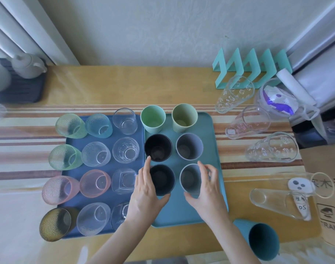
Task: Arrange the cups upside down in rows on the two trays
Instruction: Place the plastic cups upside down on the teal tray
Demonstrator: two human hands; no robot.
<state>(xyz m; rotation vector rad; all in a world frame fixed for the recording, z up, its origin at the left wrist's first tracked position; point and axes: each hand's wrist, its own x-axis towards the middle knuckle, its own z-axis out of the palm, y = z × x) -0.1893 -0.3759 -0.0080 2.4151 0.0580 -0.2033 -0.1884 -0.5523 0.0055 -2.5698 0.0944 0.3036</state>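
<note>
At lower centre, the left hand (145, 189) is curled round the left side of a dark cup (161, 179), fingers spread, thumb under its near edge; contact on the hidden side cannot be confirmed. The right hand (204, 187) is cupped loosely about a grey cup (191, 178), thumb below, fingertips just off its right rim; a firm grip cannot be made out. Both cups are seen on the teal tray (216, 149), with four more cups ranged in pairs behind them. To the left, the blue tray (142, 126) is filled with three columns of glasses; the nearest glass (120, 214) in the right column is partly hidden by the left wrist. At lower right a teal cup (262, 241) is seen standing off the trays. Clear printed glasses (233, 94) are scattered at right, the lowest partly hidden behind a cardboard box (326, 206), itself cut by the frame edge.
</note>
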